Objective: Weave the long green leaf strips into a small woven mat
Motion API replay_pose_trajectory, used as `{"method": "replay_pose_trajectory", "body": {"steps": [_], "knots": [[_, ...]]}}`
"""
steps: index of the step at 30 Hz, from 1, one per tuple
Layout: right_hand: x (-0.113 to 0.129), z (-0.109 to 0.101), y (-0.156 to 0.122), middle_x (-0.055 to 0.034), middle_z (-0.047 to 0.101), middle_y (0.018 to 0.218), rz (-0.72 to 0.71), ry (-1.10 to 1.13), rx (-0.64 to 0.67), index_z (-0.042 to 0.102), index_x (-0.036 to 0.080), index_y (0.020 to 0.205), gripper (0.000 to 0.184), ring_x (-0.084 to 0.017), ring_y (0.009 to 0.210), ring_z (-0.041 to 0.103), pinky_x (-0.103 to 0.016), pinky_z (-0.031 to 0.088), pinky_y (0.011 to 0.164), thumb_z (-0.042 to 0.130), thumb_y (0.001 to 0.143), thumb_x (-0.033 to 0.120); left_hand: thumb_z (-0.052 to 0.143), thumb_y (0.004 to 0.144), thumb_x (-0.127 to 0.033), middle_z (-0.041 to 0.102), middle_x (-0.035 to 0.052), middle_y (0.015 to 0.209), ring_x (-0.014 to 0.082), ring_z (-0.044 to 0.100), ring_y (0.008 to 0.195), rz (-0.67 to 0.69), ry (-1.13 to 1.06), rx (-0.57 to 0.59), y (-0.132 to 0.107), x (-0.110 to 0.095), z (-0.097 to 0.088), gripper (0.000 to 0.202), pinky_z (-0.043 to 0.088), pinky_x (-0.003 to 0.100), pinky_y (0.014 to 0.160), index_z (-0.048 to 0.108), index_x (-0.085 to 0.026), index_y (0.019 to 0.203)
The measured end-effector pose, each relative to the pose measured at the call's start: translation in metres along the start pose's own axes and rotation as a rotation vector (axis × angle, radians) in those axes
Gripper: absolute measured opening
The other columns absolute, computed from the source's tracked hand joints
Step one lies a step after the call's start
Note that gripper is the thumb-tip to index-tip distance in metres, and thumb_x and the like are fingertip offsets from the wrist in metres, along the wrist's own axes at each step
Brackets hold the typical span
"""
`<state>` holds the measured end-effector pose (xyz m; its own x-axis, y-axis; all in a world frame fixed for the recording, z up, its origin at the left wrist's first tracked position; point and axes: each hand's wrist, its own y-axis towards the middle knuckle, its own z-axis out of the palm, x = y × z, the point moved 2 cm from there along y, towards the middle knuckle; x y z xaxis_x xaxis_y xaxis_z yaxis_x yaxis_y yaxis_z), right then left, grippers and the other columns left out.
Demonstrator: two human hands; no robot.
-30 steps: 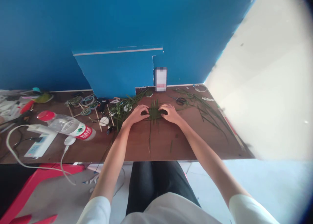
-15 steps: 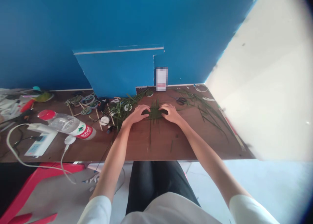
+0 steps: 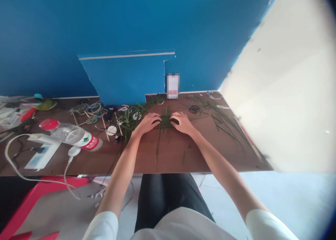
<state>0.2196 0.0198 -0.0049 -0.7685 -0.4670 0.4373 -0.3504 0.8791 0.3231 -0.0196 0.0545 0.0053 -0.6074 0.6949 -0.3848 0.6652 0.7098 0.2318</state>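
A small woven piece of green leaf strips lies on the brown table, with loose strip ends sticking out toward the wall and toward me. My left hand grips its left edge between thumb and fingers. At the opposite edge, my right hand pinches the weave in the same way. The fingertips cover both side edges. One long thin strip trails from the weave toward the table's front. Left of my left hand lies a heap of loose green leaf strips.
Scissors and more long leaves lie to the right. A phone-like rectangle leans on the blue wall. On the left are a plastic bottle with a red cap, a white power strip, a white disc and several sticks.
Both hands keep hold of the weave with hardly any shift. The long trailing strip now slants slightly more to the left. The whole view has moved a little.
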Motion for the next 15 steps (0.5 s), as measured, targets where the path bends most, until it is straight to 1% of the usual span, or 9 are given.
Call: {"method": "replay_pose_trajectory", "body": {"steps": [3, 9, 13, 15], "knots": [[0.0042, 0.001, -0.0005, -0.008, 0.061, 0.122, -0.022, -0.057, 0.01, 0.068, 0.025, 0.107, 0.022, -0.029, 0.116, 0.049, -0.047, 0.037, 0.094, 0.058, 0.09, 0.034, 0.052, 0.096, -0.037, 0.061, 0.0032, 0.126, 0.0233, 0.053, 0.118, 0.002, 0.005, -0.028, 0.0016, -0.0005, 0.0008, 0.024, 0.037, 0.04, 0.107, 0.071, -0.026, 0.105], [0.0049, 0.0011, 0.0005, -0.008, 0.062, 0.121, -0.01, -0.086, 0.006, 0.068, 0.025, 0.105, 0.021, -0.03, 0.115, 0.05, -0.046, 0.039, 0.09, 0.06, 0.088, 0.035, 0.052, 0.096, -0.036, 0.064, 0.0023, 0.12, 0.0226, 0.056, 0.114, 0.006, 0.002, -0.045, 0.0049, -0.0028, 0.0004, 0.024, 0.039, 0.039, 0.104, 0.074, -0.027, 0.097], [0.006, 0.0006, 0.0006, -0.0085, 0.062, 0.119, 0.002, -0.082, 0.007, 0.069, 0.025, 0.104, 0.021, -0.03, 0.113, 0.05, -0.045, 0.039, 0.089, 0.06, 0.087, 0.035, 0.063, 0.089, -0.042, 0.064, 0.0031, 0.118, 0.0252, 0.055, 0.115, -0.026, 0.016, -0.037, 0.0056, -0.0081, -0.0012, 0.019, 0.038, 0.041, 0.105, 0.074, -0.027, 0.093], [0.0066, 0.0005, 0.0005, -0.0084, 0.062, 0.119, 0.008, -0.08, 0.009, 0.069, 0.025, 0.104, 0.021, -0.03, 0.113, 0.05, -0.045, 0.039, 0.089, 0.06, 0.087, 0.035, 0.065, 0.087, -0.043, 0.064, 0.0033, 0.118, 0.0256, 0.055, 0.114, -0.042, 0.018, -0.03, 0.0054, -0.0101, -0.0014, 0.019, 0.038, 0.042, 0.105, 0.074, -0.027, 0.093]]}}
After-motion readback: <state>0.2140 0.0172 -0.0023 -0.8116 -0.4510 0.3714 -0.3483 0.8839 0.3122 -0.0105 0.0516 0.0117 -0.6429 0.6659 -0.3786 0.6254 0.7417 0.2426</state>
